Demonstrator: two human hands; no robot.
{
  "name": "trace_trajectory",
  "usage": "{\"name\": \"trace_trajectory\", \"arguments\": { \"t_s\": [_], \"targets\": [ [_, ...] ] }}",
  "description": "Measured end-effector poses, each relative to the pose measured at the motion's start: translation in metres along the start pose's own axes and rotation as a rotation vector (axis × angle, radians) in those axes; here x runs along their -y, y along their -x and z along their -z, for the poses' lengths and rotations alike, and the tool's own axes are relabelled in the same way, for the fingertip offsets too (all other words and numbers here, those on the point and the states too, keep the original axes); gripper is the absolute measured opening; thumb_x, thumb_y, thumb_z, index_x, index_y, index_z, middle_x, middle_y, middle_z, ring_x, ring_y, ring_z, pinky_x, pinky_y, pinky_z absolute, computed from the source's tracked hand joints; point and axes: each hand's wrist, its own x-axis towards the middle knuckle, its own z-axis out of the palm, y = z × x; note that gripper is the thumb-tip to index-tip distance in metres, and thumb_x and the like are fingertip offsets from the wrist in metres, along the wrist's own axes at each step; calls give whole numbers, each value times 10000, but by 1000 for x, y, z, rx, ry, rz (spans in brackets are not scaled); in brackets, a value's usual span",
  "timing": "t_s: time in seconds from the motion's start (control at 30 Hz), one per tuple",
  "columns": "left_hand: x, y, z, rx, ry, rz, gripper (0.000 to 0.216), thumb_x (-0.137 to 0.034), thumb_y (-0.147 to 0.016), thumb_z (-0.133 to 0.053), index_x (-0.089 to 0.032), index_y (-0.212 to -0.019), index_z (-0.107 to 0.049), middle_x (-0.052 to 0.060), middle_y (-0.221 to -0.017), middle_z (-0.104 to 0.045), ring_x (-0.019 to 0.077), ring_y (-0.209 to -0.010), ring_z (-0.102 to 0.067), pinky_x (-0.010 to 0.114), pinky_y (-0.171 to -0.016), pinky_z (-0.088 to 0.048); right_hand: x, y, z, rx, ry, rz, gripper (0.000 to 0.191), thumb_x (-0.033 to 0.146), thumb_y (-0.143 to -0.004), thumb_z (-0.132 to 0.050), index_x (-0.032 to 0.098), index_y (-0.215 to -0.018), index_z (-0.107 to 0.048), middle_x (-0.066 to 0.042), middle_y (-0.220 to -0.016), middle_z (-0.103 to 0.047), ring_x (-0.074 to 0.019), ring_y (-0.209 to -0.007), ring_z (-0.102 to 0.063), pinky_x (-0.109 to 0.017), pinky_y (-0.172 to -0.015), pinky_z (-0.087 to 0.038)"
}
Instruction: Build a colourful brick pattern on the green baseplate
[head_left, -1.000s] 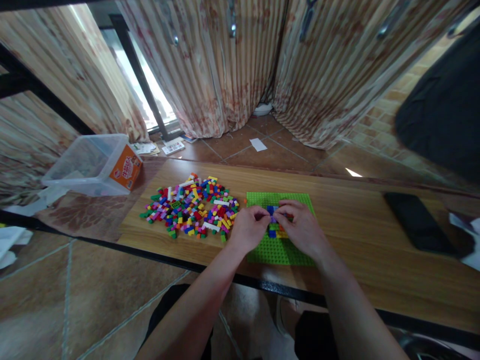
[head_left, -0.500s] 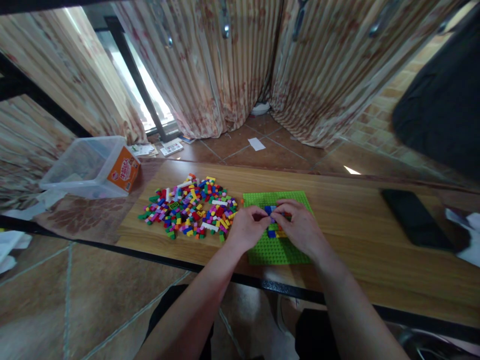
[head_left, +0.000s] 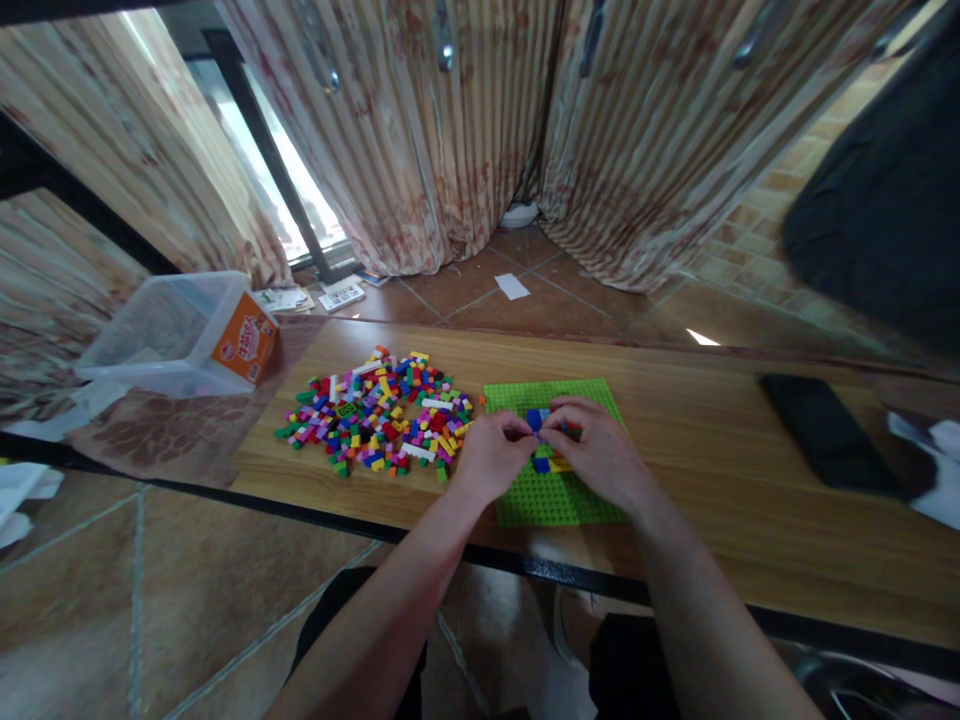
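Observation:
A green studded baseplate (head_left: 562, 508) lies flat on the table under both hands. Blue building bricks (head_left: 534, 418) stand on its middle, with another blue brick (head_left: 541, 465) and some yellow, red and light blue partly covered by my fingers. My left hand (head_left: 495, 452) comes in from the left, thumb and forefinger closed in a pinch. From the right, my right hand (head_left: 592, 445) pinches at the same spot, its fingertips meeting the left ones. A small purplish brick seems to sit between the fingertips; most of it is hidden.
Left of the baseplate spreads a pile of loose coloured bricks (head_left: 382, 415). A clear plastic box (head_left: 165, 335) with an orange label stands beyond the table's left end. On the right lie a black phone-like slab (head_left: 825, 435) and white crumpled paper (head_left: 937, 465). The dark table edge (head_left: 555, 567) runs in front.
Both hands stay pinched together over the same bricks, with only a very slight shift of the fingers. The whole view has moved a little; the bricks look unchanged.

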Motion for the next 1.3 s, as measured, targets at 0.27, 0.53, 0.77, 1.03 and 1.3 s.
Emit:
{"name": "trace_trajectory", "arguments": {
  "t_s": [0.27, 0.53, 0.77, 1.03, 1.3],
  "targets": [
    [4, -3, 0, 18, -45, 47, 153, -137, -810, -587, -153, -720, -709, 13, -641, -689, 135, -620, -642, 220, -566, -472, -4, -1, 0, -13, -19, -4, 101, 227, -801, -621, 232, -763, -715, -79, -1126, -671, -249, -1112, -607, -460, -1020, -429],
    [5, -5, 0, -7, -111, 33, 112, -156, -770, -637, -156, -692, -718, 20, -685, -712, 131, -641, -642, 218, -585, -479, -2, 0, 0, -24, -15, -10, 97, 207, -780, -627, 230, -753, -717, -74, -1137, -672, -245, -1114, -610, -456, -1014, -435],
    [3, -6, -2, -22, -110, 40, 112, -128, -748, -642, -145, -677, -727, 21, -632, -694, 130, -590, -617, 224, -557, -456, -1, -2, -2, -45, -15, -17, 102, 201, -759, -630, 228, -717, -719, -71, -1067, -697, -242, -1055, -629, -451, -989, -451],
    [-2, -5, -3, -53, -160, 43, 146, -88, -732, -632, -144, -636, -727, 30, -630, -696, 135, -609, -621, 225, -571, -444, -4, -5, -5, -43, -13, -35, 92, 193, -734, -647, 231, -705, -725, -70, -1053, -708, -234, -1017, -644, -435, -955, -476],
    [3, -4, -2, -33, -123, 10, 128, -112, -759, -629, -142, -676, -723, 24, -660, -699, 136, -627, -622, 231, -600, -461, -6, -4, 2, -28, -154, -46, 194, 322, -808, -578, 218, -783, -741, -79, -1063, -720, -233, -1029, -648, -424, -972, -462]
  ]
}}
